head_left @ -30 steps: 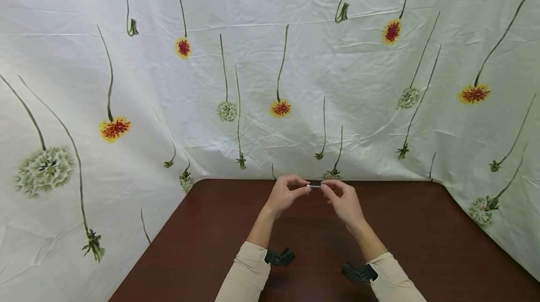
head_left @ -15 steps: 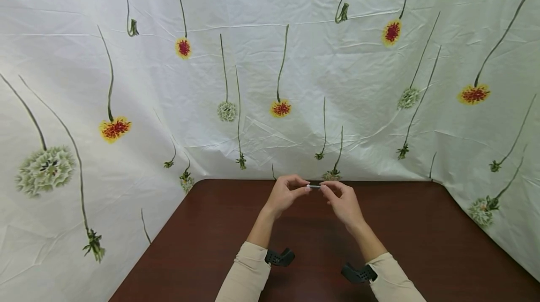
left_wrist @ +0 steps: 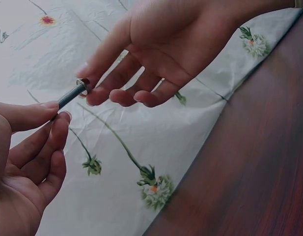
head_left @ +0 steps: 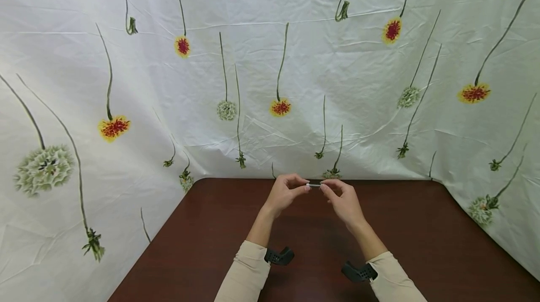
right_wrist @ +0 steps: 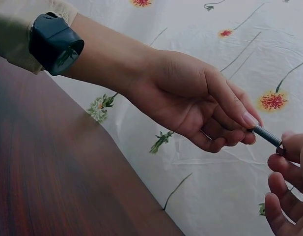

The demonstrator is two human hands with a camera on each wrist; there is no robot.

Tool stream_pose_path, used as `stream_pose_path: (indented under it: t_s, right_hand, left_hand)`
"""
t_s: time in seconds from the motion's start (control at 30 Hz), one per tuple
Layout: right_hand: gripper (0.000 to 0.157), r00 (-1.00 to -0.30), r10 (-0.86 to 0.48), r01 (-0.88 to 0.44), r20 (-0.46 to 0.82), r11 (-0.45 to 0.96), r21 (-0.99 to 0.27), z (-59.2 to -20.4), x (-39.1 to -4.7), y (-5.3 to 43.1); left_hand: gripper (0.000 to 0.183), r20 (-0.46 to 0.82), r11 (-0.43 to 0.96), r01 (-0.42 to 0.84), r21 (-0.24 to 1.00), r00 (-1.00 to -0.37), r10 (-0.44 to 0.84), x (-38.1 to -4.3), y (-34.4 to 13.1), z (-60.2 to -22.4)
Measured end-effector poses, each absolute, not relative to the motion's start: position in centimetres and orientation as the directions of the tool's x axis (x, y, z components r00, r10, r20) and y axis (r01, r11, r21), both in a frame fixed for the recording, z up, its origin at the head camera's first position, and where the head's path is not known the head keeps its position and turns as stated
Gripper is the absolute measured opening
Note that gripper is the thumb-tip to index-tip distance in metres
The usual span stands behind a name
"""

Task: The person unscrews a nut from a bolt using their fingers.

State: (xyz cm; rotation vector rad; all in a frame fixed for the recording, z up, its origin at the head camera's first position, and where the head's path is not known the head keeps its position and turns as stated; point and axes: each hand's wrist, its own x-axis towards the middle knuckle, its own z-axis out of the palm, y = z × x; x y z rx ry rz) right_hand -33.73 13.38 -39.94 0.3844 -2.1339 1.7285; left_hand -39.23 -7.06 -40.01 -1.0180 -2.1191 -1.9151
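Note:
Between my two hands is a short threaded metal bolt [left_wrist: 71, 94], lifted above the table. In the head view the bolt [head_left: 314, 185] looks like a thin grey rod lying level. My left hand [head_left: 281, 199] pinches the threaded shank between thumb and index finger. My right hand [head_left: 346, 202] pinches the wider end, with thumb and index fingertips on it. In the right wrist view that wider end of the bolt [right_wrist: 280, 148] sits at the right fingertips; I cannot tell whether it is the head or a nut. The other fingers of both hands are loosely bent.
A dark reddish-brown table [head_left: 211, 236] lies under the hands. Behind it and at the sides hangs a white flower-printed cloth [head_left: 261, 77]. Each wrist wears a black band, the left band [head_left: 279, 256] and the right band [head_left: 359, 272], below cream sleeves.
The hands and bolt keep almost the same place. The right fingertips have shifted very slightly, and the head view has tilted a little.

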Motion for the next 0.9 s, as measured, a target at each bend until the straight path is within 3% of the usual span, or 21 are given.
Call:
stream_pose_path:
  t_s: [0.13, 0.23, 0.5, 0.7, 0.9]
  right_hand:
    - [0.02, -0.88, 0.004, -0.465, 0.475, 0.198, -0.863, -39.99, -33.71, 13.45]
    - [0.024, -0.871, -0.01, -0.484, 0.491, 0.182, -0.856, -40.03, -33.8, 13.5]
    - [0.027, -0.903, 0.005, -0.417, 0.43, 0.227, -0.88, -40.08, -33.87, 13.36]
    - [0.019, -0.892, -0.004, -0.441, 0.451, 0.226, -0.869, -40.06, -33.87, 13.45]
    - [0.033, -0.902, -0.024, -0.426, 0.43, 0.199, -0.882, -40.03, -33.74, 13.36]
  left_hand:
    - [0.013, 0.501, -0.014, 0.542, 0.84, -0.765, 0.404, -39.21, -7.05, -40.03]
    - [0.013, 0.495, -0.006, 0.539, 0.843, -0.77, 0.404, -39.26, -7.01, -40.09]
    - [0.018, 0.498, -0.013, 0.541, 0.841, -0.764, 0.41, -39.15, -7.06, -39.94]
    - [0.017, 0.507, -0.013, 0.55, 0.835, -0.76, 0.406, -39.11, -7.03, -39.9]
    - [0.016, 0.504, -0.025, 0.54, 0.842, -0.767, 0.397, -39.02, -7.02, -39.93]
